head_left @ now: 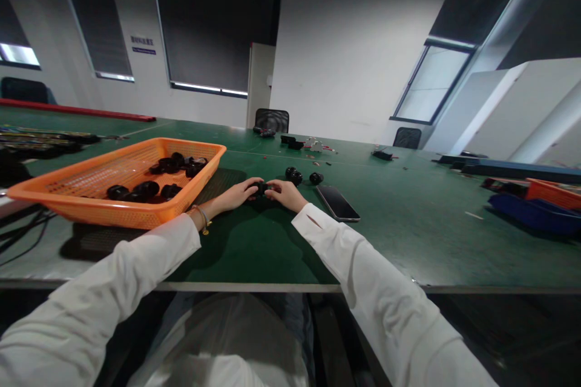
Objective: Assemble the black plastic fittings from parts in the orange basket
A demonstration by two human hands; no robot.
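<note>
A small black part is held between my two hands, just above the green table. My left hand pinches it from the left, and my right hand grips its right side. Fingers cover much of the part. Just beyond my right hand lie black round parts, with another black part a little to their right. To the left, an orange perforated basket holds several similar black parts.
A phone lies right of my right hand. Farther back are black pieces and a white object. Blue and orange bins stand at the far right. Cables lie at the left, and the table's front edge runs below my forearms.
</note>
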